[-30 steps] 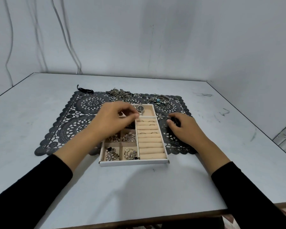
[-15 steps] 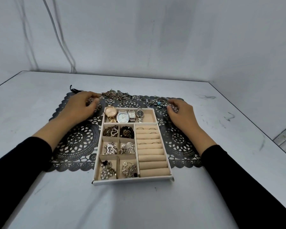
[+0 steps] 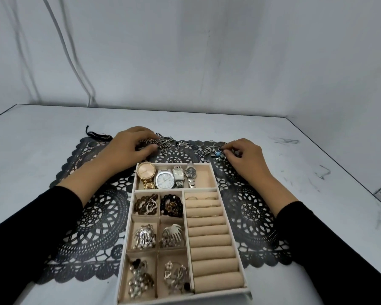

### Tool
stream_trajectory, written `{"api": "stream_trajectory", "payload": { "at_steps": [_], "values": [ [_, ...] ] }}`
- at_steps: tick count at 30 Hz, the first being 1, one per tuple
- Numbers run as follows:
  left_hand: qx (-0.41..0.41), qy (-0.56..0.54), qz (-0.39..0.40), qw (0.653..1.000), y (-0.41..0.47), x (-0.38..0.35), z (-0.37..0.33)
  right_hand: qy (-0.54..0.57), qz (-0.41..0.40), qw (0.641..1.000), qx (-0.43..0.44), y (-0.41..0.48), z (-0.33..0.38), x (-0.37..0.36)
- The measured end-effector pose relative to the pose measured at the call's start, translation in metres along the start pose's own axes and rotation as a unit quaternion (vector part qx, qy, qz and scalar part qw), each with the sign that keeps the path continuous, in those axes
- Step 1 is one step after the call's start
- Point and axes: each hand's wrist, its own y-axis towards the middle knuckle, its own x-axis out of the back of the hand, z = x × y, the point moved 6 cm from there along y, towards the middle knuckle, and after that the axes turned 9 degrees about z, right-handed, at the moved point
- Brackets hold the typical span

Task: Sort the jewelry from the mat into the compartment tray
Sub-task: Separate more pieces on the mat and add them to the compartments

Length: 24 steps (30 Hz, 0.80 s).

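a pale grey table (image 3: 295, 177) stands in the corner of plain grey walls, and thin cables (image 3: 75, 62) run down the wall behind it. a black lace-cut mat (image 3: 101, 216) lies on the table, and the beige compartment tray (image 3: 185, 297) sits on the mat's middle, its near end over the mat's front edge.

head view, everything placed from the tray. its far compartment holds four watches (image 3: 165, 178) side by side. the ring rolls (image 3: 209, 236) fill its right side, with a few rings in the farthest rows. six small cells on its left hold beaded bracelets, earrings and pendants. just beyond the tray's far left corner a tangle of chains (image 3: 164, 140) lies on the mat, and the left hand (image 3: 130, 146) lies over it, fingers and thumb curled in around the links. beyond the far right corner lies a blue-stone piece (image 3: 218, 153) among small metal rings. the right hand (image 3: 249, 159) is bent there, thumb and forefinger pinched together at that piece's edge. far left of the tray, at the mat's back corner, lies a black cord (image 3: 97, 135).
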Motion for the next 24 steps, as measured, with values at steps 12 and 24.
{"api": "stream_trajectory", "payload": {
  "at_steps": [12, 24],
  "values": [
    [-0.072, -0.048, 0.07, 0.994, 0.044, -0.025, -0.021, 0.032, 0.035, 0.999, 0.005, 0.011, -0.002, -0.005],
    [-0.024, -0.085, 0.083, 0.993, 0.057, -0.027, -0.015, 0.058, 0.024, 0.997, -0.042, 0.012, -0.007, -0.002]
  ]
}}
